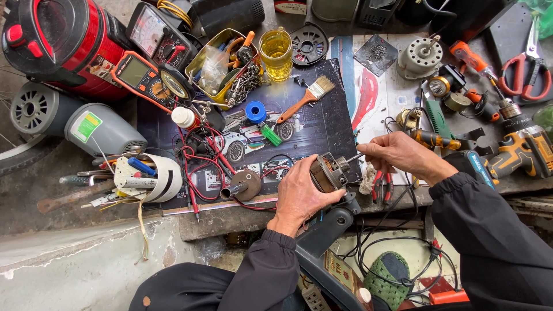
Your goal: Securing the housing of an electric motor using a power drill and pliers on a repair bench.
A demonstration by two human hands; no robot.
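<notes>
scissors (525,74) red-handled | glass (276,53) yellow | spool (256,111) blue | drill (521,151) yellow-black

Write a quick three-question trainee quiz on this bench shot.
1. True or false: the left hand grips the motor.
2. What lies nearest the glass of yellow liquid? A) scissors B) parts tin C) drill
3. What colour is the brush handle?

Key: 1 true. 2 B. 3 orange. The right hand pinches the motor's shaft end.
</notes>
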